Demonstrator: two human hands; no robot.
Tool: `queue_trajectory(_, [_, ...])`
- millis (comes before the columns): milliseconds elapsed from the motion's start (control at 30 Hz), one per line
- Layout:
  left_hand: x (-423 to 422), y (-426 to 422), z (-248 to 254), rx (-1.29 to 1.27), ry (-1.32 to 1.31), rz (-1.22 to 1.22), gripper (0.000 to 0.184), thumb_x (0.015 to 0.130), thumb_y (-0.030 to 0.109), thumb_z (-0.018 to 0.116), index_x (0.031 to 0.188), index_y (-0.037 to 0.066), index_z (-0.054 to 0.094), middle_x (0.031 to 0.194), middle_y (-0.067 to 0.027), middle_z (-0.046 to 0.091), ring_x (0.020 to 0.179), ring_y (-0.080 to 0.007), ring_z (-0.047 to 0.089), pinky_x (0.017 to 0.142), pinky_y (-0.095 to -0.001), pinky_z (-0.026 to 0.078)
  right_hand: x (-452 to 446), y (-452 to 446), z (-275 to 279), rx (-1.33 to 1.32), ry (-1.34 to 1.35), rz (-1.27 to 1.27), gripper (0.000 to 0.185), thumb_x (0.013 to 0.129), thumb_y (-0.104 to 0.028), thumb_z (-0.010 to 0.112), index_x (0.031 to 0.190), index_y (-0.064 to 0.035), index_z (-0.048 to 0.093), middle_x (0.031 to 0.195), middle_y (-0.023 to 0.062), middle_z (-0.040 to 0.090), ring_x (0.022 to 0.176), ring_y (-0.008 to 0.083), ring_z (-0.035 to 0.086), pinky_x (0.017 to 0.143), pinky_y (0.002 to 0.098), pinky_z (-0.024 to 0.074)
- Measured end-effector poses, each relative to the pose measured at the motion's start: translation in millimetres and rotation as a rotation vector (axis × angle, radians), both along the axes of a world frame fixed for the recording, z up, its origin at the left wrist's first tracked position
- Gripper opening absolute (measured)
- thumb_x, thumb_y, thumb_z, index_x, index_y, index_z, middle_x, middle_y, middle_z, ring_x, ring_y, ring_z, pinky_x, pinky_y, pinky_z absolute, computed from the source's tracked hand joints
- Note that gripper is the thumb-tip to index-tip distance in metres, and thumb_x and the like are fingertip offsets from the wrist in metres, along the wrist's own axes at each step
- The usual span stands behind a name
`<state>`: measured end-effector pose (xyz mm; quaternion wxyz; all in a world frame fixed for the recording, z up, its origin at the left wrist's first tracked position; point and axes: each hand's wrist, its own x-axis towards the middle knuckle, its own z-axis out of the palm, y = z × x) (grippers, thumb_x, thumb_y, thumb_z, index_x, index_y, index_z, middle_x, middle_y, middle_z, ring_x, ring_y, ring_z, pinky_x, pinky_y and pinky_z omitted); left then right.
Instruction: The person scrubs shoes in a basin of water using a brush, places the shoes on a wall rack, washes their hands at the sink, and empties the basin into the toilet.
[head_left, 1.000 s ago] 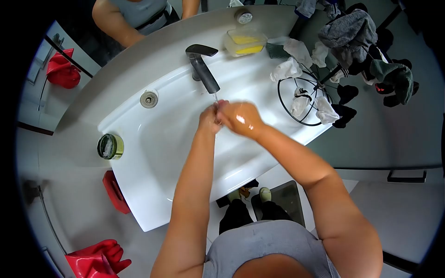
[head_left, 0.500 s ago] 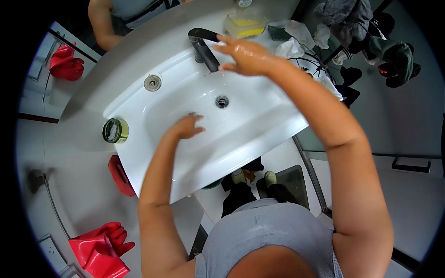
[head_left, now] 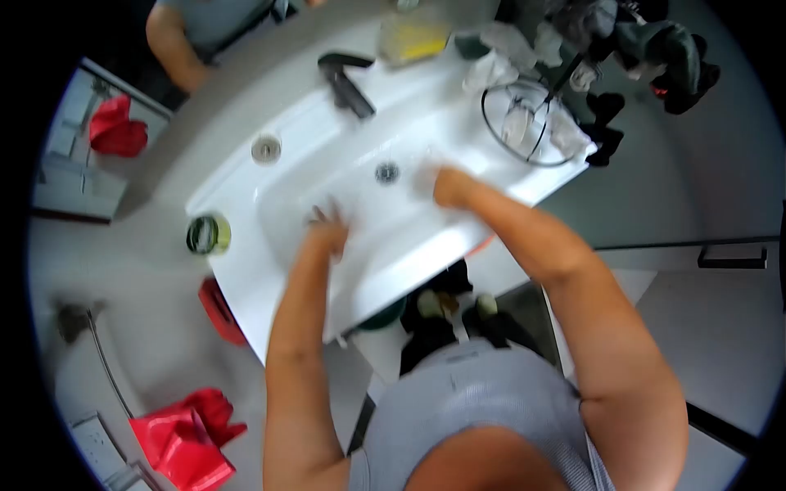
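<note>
Over the left part of the white sink (head_left: 286, 184) is my left hand (head_left: 329, 231), its fingers spread and nothing in them. My right hand (head_left: 450, 186) hangs over the right part of the basin, smeared by motion, so its fingers cannot be made out. Between the two hands lies the drain (head_left: 387, 173). The black faucet (head_left: 347, 86) stands at the back rim, apart from both hands. A round metal drain strainer (head_left: 266, 148) rests on the rim at the left.
A jar (head_left: 209, 235) stands on the left corner. Red rubber gloves (head_left: 184, 438) hang at lower left, near a red box-like object (head_left: 219, 311). A yellow-filled container (head_left: 413, 39) sits behind the faucet. Socks on a drying rack (head_left: 528, 123) crowd the right side.
My right hand has left the faucet handle and come down over the basin. My left hand stays over the left side. The view has shifted slightly.
</note>
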<state>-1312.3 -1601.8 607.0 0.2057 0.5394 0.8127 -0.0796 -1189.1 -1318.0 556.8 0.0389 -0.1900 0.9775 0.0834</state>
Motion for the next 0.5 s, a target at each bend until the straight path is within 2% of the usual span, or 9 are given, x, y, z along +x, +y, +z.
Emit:
queue_trajectory(67, [19,-3,21,0.058,-0.347,0.092,0.049,0.073,-0.005,0.05,0.12,0.009,0.05,0.111,-0.0202,0.055,0.096,-0.0267,0.057,0.083,-0.0374,0.044,32,-28,85,-0.332,-0.14,-0.165,0.034,0.082,-0.026,0.051,0.115,-0.0172,0.052,0.11,0.0067,0.054,0.105,0.0252,0.051,0.091,0.0374,0.0349])
queue_trajectory(133, [28,-3,82,0.402,-0.572,0.436,0.041,0.076,-0.006,0.047,0.114,0.009,0.054,0.108,-0.015,0.057,0.089,-0.0269,0.058,0.079,-0.0347,0.046,37,-32,163,-0.449,-0.141,-0.223,0.028,0.08,-0.023,0.056,0.107,-0.0161,0.058,0.096,0.0075,0.059,0.095,0.0251,0.055,0.081,0.0374,0.042])
queue_trajectory(233, [15,-4,204,0.643,-0.25,0.014,0.039,0.08,0.0,0.05,0.119,0.006,0.05,0.117,-0.013,0.053,0.11,-0.0254,0.049,0.093,-0.0311,0.038,33,-37,264,-0.594,0.075,-0.124,0.027,0.077,-0.021,0.062,0.104,-0.0146,0.061,0.094,0.0084,0.061,0.087,0.028,0.057,0.075,0.0366,0.0458])
queue_trajectory(267, [23,1,243,0.713,-0.413,0.065,0.039,0.081,0.004,0.05,0.12,0.001,0.047,0.124,-0.0129,0.049,0.117,-0.0246,0.044,0.099,-0.0336,0.032,35,-37,288,-0.762,0.253,-0.008,0.03,0.077,-0.02,0.063,0.106,-0.0136,0.059,0.097,0.0087,0.061,0.088,0.0281,0.058,0.075,0.0353,0.046])
queue_trajectory(333, [14,-9,255,1.099,-0.9,0.169,0.069,0.08,0.028,0.057,0.133,-0.002,0.024,0.126,-0.0233,0.041,0.119,-0.0346,0.039,0.102,-0.0408,0.028,46,-53,340,-1.141,0.203,0.107,0.037,0.079,-0.02,0.062,0.114,-0.0078,0.054,0.098,0.0088,0.06,0.091,0.0224,0.058,0.078,0.0322,0.0456])
queue_trajectory(367, [16,-20,259,1.23,-1.095,0.267,0.08,0.077,0.029,0.063,0.136,0.001,0.017,0.129,-0.024,0.037,0.12,-0.0365,0.037,0.103,-0.0431,0.027,51,-56,345,-1.438,0.003,0.141,0.037,0.081,-0.023,0.061,0.114,-0.0079,0.054,0.101,0.0103,0.06,0.096,0.0201,0.057,0.081,0.0322,0.045])
queue_trajectory(400, [15,-28,253,1.209,-1.559,-0.138,0.086,0.075,0.024,0.066,0.138,0.004,0.011,0.132,-0.0214,0.034,0.121,-0.0354,0.036,0.102,-0.0463,0.027,57,-60,337,-1.665,-0.162,0.295,0.038,0.085,-0.029,0.056,0.119,-0.0116,0.051,0.104,0.0124,0.059,0.098,0.0194,0.057,0.084,0.0316,0.0443])
queue_trajectory(467, [12,-8,173,0.956,-2.423,-0.611,0.064,0.077,0.021,0.064,0.133,0.013,0.034,0.123,-0.0155,0.046,0.11,-0.0303,0.048,0.094,-0.0494,0.036,67,-63,268,-2.44,-0.976,0.73,0.047,0.09,-0.037,0.043,0.128,-0.0099,0.041,0.106,0.0173,0.058,0.096,0.0222,0.057,0.084,0.0332,0.044])
queue_trajectory(500, [-7,-15,103,0.725,-3.379,-0.082,0.051,0.076,0.018,0.062,0.123,0.011,0.043,0.114,-0.0161,0.052,0.103,-0.0289,0.053,0.087,-0.0462,0.04,60,-63,219,-2.257,-0.734,0.282,0.046,0.088,-0.036,0.044,0.126,-0.0101,0.042,0.106,0.0166,0.058,0.095,0.0235,0.056,0.083,0.0344,0.0441])
